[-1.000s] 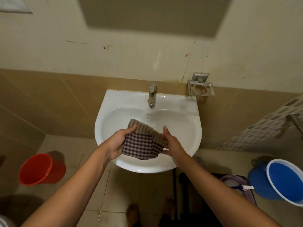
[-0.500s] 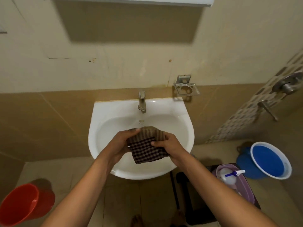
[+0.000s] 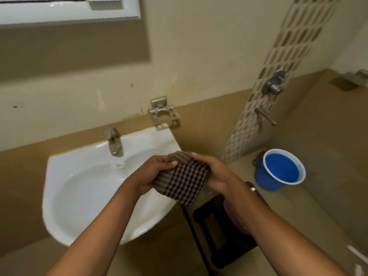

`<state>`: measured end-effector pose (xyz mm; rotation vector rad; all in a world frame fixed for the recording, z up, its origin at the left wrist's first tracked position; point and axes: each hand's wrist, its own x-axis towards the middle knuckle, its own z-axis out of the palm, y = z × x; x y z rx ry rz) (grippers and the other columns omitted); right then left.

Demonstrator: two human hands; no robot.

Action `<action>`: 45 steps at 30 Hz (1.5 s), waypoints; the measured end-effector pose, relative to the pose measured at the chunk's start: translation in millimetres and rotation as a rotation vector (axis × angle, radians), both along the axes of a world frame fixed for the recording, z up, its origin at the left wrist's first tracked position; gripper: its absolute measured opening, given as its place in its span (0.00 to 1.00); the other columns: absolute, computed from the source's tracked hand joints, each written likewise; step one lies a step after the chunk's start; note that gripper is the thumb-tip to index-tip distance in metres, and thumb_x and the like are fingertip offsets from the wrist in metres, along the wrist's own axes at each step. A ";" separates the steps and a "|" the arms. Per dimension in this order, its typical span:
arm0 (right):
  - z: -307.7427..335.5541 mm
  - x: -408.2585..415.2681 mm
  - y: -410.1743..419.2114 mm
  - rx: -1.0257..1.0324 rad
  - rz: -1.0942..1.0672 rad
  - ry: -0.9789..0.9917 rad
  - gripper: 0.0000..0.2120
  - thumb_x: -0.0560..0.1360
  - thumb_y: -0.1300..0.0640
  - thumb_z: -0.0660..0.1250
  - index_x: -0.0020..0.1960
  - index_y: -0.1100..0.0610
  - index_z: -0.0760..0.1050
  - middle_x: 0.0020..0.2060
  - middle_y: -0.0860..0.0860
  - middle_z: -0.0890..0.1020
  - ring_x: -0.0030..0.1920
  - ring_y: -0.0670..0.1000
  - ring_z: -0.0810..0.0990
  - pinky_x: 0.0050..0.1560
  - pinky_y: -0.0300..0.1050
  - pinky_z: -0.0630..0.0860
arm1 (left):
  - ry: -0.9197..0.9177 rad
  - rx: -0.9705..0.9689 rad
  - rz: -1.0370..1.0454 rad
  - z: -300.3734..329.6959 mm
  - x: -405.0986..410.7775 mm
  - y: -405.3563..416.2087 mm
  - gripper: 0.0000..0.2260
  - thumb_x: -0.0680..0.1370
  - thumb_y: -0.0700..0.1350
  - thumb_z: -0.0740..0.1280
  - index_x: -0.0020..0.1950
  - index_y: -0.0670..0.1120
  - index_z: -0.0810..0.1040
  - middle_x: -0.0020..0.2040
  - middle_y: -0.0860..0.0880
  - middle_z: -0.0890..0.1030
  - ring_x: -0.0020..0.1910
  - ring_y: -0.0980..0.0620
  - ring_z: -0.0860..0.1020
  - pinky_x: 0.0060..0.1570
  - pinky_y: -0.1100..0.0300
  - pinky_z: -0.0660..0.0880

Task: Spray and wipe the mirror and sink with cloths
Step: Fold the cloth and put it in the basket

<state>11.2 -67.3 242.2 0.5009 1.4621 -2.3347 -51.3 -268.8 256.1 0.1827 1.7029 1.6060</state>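
Starting at the left, the white frame of the mirror (image 3: 69, 11) shows only at the top edge, high on the wall, and its glass is hardly in view. Below it the white sink (image 3: 79, 186) hangs on the wall with its metal tap (image 3: 114, 142) at the back rim; I cannot tell if the basin is wet. Over the right part of the sink, the left hand (image 3: 151, 174) grips the left side of the checked cloth (image 3: 183, 182), with fingers curled round the fabric. The cloth is bunched between both hands and held in the air, partly above the sink rim and partly past its right edge, and a corner hangs down. The right hand (image 3: 215, 174) grasps the other side, its fingers closed over the top fold. Farther right, a metal holder (image 3: 163, 114) is fixed on the wall, a dark stool (image 3: 225, 232) stands on the floor under the right forearm, and a blue bucket (image 3: 280, 170) sits near the patterned tile strip.

The step in hand seems to be preparing the cloth, folding or gathering it into a pad. No spray bottle is visible. The next move probably needs one hand to keep the cloth while the other finds the spray, or to press the pad on the mirror or the basin.
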 end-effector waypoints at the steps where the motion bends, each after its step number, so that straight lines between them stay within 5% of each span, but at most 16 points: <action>1: -2.7 8.8 13.1 -0.111 -0.093 -0.004 0.29 0.75 0.43 0.69 0.68 0.62 0.75 0.66 0.60 0.77 0.68 0.61 0.74 0.72 0.60 0.65 | -0.043 0.052 0.023 0.9 3.5 17.3 0.11 0.78 0.43 0.68 0.58 0.41 0.82 0.53 0.42 0.85 0.51 0.46 0.84 0.50 0.57 0.80; 5: -17.7 53.4 65.7 -0.328 -0.315 0.066 0.28 0.79 0.42 0.61 0.70 0.60 0.73 0.67 0.60 0.76 0.68 0.62 0.73 0.70 0.61 0.67 | -0.174 0.208 0.080 -0.2 18.3 104.1 0.13 0.77 0.42 0.68 0.60 0.40 0.80 0.55 0.40 0.84 0.52 0.45 0.83 0.52 0.54 0.78; 10: -33.4 92.9 131.7 -0.149 -0.372 0.065 0.21 0.73 0.57 0.72 0.65 0.60 0.77 0.62 0.61 0.80 0.64 0.62 0.77 0.65 0.59 0.73 | -0.211 0.169 0.001 -10.1 36.2 193.6 0.13 0.74 0.41 0.71 0.58 0.41 0.80 0.53 0.40 0.84 0.48 0.46 0.84 0.48 0.55 0.81; 14: -40.1 121.0 182.7 -0.005 -0.491 0.021 0.17 0.73 0.68 0.68 0.61 0.59 0.78 0.57 0.59 0.83 0.59 0.59 0.81 0.58 0.55 0.79 | -0.266 0.104 -0.179 -19.5 45.8 238.7 0.18 0.72 0.32 0.70 0.61 0.40 0.78 0.56 0.39 0.83 0.53 0.44 0.83 0.47 0.53 0.83; 20: -54.8 147.4 223.9 0.043 -0.687 0.025 0.20 0.76 0.72 0.63 0.64 0.58 0.75 0.60 0.59 0.81 0.61 0.59 0.80 0.63 0.60 0.75 | -0.242 0.102 -0.277 -40.6 49.8 295.3 0.15 0.75 0.26 0.64 0.55 0.42 0.80 0.51 0.42 0.85 0.47 0.48 0.84 0.43 0.57 0.83; 25: -62.7 152.5 237.6 -0.035 -0.899 0.015 0.18 0.76 0.75 0.59 0.63 0.64 0.75 0.54 0.60 0.82 0.52 0.58 0.82 0.55 0.53 0.80 | -0.243 0.128 -0.364 -62.8 41.1 330.7 0.18 0.75 0.24 0.58 0.47 0.40 0.83 0.43 0.45 0.86 0.43 0.48 0.84 0.39 0.59 0.82; 31: -57.5 144.3 240.6 0.165 -0.926 -0.024 0.20 0.71 0.82 0.52 0.41 0.65 0.77 0.42 0.54 0.84 0.41 0.51 0.83 0.37 0.41 0.82 | -0.356 0.116 -0.536 -89.1 7.6 356.6 0.16 0.67 0.41 0.63 0.48 0.32 0.80 0.51 0.41 0.85 0.46 0.44 0.83 0.46 0.50 0.79; 35: -60.2 139.5 246.9 0.320 -0.877 -0.004 0.23 0.68 0.82 0.53 0.33 0.61 0.79 0.46 0.52 0.84 0.44 0.47 0.84 0.43 0.40 0.81 | -0.291 0.020 -0.646 -95.8 -3.7 371.9 0.16 0.76 0.45 0.66 0.29 0.43 0.75 0.34 0.46 0.82 0.33 0.49 0.79 0.38 0.55 0.73; 38: -63.8 140.9 254.3 0.393 -0.835 0.005 0.29 0.67 0.83 0.53 0.30 0.55 0.81 0.48 0.54 0.83 0.47 0.48 0.83 0.46 0.40 0.80 | -0.202 0.001 -0.795 -99.7 -2.4 382.7 0.11 0.68 0.35 0.76 0.39 0.44 0.74 0.37 0.44 0.80 0.35 0.50 0.81 0.35 0.60 0.79; 41: -62.9 146.4 259.7 0.428 -0.763 0.007 0.27 0.67 0.82 0.54 0.31 0.55 0.82 0.48 0.55 0.84 0.49 0.49 0.83 0.50 0.41 0.80 | -0.097 -0.092 -1.059 -104.4 -2.0 392.3 0.28 0.58 0.42 0.80 0.56 0.42 0.77 0.50 0.42 0.84 0.47 0.49 0.84 0.45 0.58 0.80; 45: -62.6 152.7 263.5 0.380 -0.755 -0.089 0.24 0.70 0.78 0.53 0.48 0.60 0.82 0.50 0.55 0.83 0.49 0.49 0.83 0.47 0.42 0.80 | -0.056 -0.111 -1.225 -105.0 10.9 400.0 0.28 0.59 0.44 0.80 0.56 0.36 0.79 0.50 0.40 0.85 0.48 0.48 0.84 0.49 0.57 0.80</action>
